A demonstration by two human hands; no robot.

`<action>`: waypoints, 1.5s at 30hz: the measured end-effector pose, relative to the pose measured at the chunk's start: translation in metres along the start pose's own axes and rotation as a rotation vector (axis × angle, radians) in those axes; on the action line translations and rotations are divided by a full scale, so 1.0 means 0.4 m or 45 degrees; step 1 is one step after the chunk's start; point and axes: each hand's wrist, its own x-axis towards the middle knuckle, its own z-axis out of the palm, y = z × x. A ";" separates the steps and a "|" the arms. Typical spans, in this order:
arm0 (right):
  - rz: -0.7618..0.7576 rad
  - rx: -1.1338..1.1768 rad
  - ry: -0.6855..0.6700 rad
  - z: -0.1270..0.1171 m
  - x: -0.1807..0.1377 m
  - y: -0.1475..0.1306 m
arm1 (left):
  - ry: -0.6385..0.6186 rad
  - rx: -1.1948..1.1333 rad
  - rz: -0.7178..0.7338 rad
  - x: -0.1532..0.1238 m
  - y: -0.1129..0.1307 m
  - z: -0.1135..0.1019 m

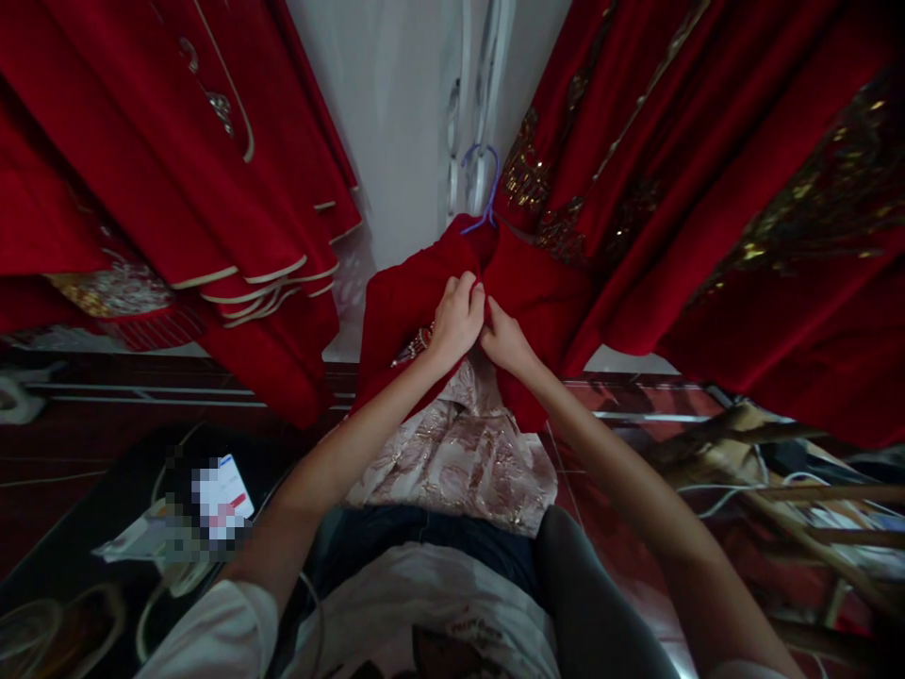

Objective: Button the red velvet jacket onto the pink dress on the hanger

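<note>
Both hands pinch the same spot, left hand [458,316] and right hand [503,339] closed on the red garment [403,311] at centre, hung from a blue hanger [482,184]. Red robes [176,189] hang left, gold-embroidered red gowns [707,189] right.

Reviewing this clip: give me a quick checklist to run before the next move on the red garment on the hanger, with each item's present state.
1. Left hand grips the red garment near its collar: ok.
2. Right hand grips the same spot: ok.
3. Hands meet at the garment's front: ok.
4. Blue hanger hook caught on the white rail: cannot tell.
5. Fastening under the fingers closed: cannot tell, hidden.
6. Pale patterned lining hangs free below: ok.
</note>
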 end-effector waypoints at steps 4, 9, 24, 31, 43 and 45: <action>-0.050 0.307 0.237 0.024 -0.026 0.025 | -0.079 -0.287 -0.048 -0.010 0.011 0.007; -0.131 0.543 0.398 0.064 -0.044 0.046 | -0.102 -0.601 -0.116 -0.085 -0.022 0.006; -0.148 0.684 0.382 0.035 -0.080 0.023 | 0.107 -0.746 -0.200 -0.137 -0.058 0.017; -0.098 0.645 0.422 0.040 -0.076 0.025 | 0.028 -0.604 -0.119 -0.121 -0.049 -0.006; -0.100 0.589 0.390 0.018 -0.084 0.017 | -0.002 -0.340 -0.063 -0.103 -0.065 -0.012; -0.090 0.622 0.378 0.015 -0.081 0.022 | -0.010 -0.304 -0.038 -0.101 -0.059 -0.016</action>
